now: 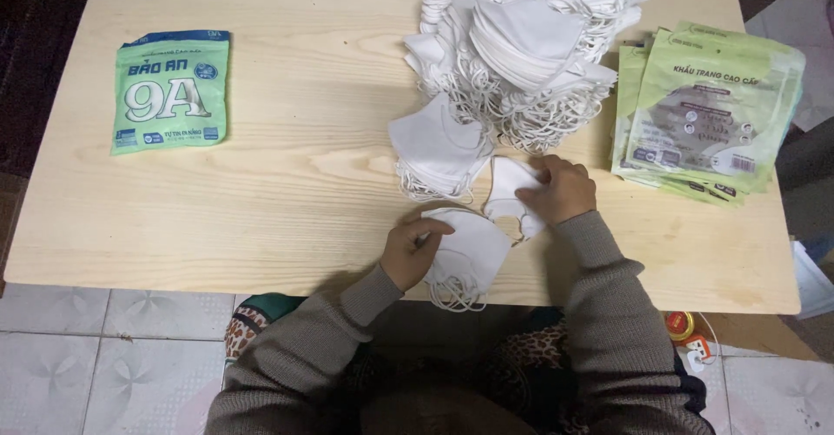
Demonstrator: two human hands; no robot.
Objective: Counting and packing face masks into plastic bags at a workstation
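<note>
Down near the front edge of the table (261, 227), the left hand (415, 251) rests on a small stack of white masks (469, 248), fingers curled together and pressing the stack's left edge, ear loops trailing off below. The right hand (560, 190) sits just beyond, fingers bent and pinching a single folded mask (506, 187) that lies touching the stack's upper right.

To do this well, I judge the single mask should be laid squarely on the stack with its folded edge matching the others, the left hand keeping the stack flat so the loops (they tangle easily) stay to one side.

Behind the hands a big pile (512, 53) of masks and loops spreads up the table; flat green pouches (712, 114) are stacked to the right, and one filled green pouch (170, 90) lies well apart at the left.

How many masks are in the stack cannot be counted. The right fingertips are mostly hidden against the mask, so the exact grip is hard to read. The pile's top is cut off by the frame, and the small red and white things (686, 335) on the floor by the right elbow are too small to identify.
</note>
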